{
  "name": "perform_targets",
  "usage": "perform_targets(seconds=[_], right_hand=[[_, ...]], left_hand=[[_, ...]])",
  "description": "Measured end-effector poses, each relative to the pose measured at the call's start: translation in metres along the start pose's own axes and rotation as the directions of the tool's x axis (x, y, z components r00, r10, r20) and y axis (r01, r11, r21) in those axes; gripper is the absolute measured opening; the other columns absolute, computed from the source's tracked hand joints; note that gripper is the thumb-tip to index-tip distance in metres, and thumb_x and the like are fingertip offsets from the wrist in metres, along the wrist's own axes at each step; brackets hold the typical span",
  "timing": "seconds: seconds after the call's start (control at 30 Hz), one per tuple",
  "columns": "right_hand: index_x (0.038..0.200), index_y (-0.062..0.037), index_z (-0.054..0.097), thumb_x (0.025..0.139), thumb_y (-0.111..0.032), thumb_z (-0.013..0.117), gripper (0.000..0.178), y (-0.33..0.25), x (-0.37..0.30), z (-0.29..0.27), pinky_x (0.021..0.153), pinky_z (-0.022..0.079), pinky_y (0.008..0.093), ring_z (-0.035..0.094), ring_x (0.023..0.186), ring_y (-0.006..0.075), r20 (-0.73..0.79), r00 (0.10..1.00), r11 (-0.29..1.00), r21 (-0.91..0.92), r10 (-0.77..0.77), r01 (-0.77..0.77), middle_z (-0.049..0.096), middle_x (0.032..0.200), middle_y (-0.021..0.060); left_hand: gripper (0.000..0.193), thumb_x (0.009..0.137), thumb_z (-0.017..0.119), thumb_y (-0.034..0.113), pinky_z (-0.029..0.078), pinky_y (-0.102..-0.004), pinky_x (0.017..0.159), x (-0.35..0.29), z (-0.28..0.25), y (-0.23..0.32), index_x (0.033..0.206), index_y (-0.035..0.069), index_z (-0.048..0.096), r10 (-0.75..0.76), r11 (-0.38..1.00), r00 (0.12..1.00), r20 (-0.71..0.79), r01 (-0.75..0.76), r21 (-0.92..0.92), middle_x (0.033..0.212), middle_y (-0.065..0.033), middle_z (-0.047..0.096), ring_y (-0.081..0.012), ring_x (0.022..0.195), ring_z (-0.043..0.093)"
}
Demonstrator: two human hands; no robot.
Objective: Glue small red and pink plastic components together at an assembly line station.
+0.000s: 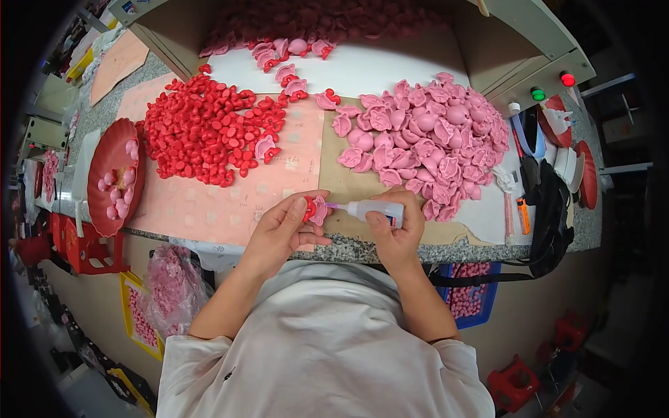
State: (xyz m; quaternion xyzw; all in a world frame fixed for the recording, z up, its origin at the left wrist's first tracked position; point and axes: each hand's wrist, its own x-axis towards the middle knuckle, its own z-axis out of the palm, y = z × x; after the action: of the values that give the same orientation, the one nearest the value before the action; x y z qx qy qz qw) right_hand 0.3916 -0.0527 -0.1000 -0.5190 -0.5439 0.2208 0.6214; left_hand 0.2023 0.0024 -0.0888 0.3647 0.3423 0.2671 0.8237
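Note:
My left hand pinches a small pink shell-like part with a red piece just above the table's front edge. Beside it, my right hand grips a small white glue bottle laid sideways, its thin nozzle touching the pink part. Behind my hands, a heap of red pieces lies on a pale pink mat at the left. A heap of pink shell parts rests on brown card at the right.
A red dish holding several pink parts sits at the far left. A black bag, a lighter, pens and red dishes crowd the right end. A cardboard box of pink parts stands behind. Bags and a blue crate of parts sit under the granite edge.

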Motion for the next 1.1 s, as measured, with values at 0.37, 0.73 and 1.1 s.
perform_targets(seconds=[0.37, 0.73, 1.1], right_hand=[[0.088, -0.0003, 0.054, 0.075, -0.005, 0.072, 0.022, 0.0016, 0.0003, -0.0011, 0.059, 0.044, 0.0242, 0.055, 0.066, 0.0129, -0.004, 1.000, 1.000, 0.008, -0.024, 0.025, 0.059, 0.080, 0.0095], [0.088, -0.0014, 0.050, 0.083, -0.019, 0.064, 0.023, -0.0031, 0.0015, -0.0002, 0.060, 0.038, 0.0245, 0.046, 0.069, 0.0126, 0.026, 0.999, 0.999, -0.010, 0.048, -0.048, 0.055, 0.080, 0.0075], [0.089, -0.0016, 0.049, 0.084, -0.019, 0.063, 0.023, 0.0036, -0.0004, -0.0008, 0.066, 0.040, 0.0266, 0.047, 0.075, 0.0146, -0.003, 0.999, 0.998, -0.044, 0.032, -0.032, 0.056, 0.082, 0.0087]], left_hand=[[0.048, 0.099, 0.034, 0.035, 0.056, -0.0302, 0.074, 0.0008, -0.0005, -0.0009, 0.129, -0.002, 0.042, -0.001, 1.000, 1.000, 0.005, 0.001, -0.006, 0.104, -0.0091, 0.057, -0.0111, 0.079, 0.057], [0.048, 0.099, 0.035, 0.036, 0.056, -0.0289, 0.073, 0.0014, 0.0014, 0.0015, 0.128, -0.001, 0.043, -0.018, 1.000, 1.000, -0.014, 0.019, 0.012, 0.100, -0.0083, 0.058, -0.0109, 0.077, 0.058], [0.044, 0.098, 0.038, 0.036, 0.056, -0.0285, 0.072, 0.0012, -0.0007, 0.0018, 0.125, 0.003, 0.048, -0.045, 0.999, 0.999, 0.001, 0.045, 0.004, 0.103, -0.0068, 0.057, -0.0083, 0.076, 0.054]])
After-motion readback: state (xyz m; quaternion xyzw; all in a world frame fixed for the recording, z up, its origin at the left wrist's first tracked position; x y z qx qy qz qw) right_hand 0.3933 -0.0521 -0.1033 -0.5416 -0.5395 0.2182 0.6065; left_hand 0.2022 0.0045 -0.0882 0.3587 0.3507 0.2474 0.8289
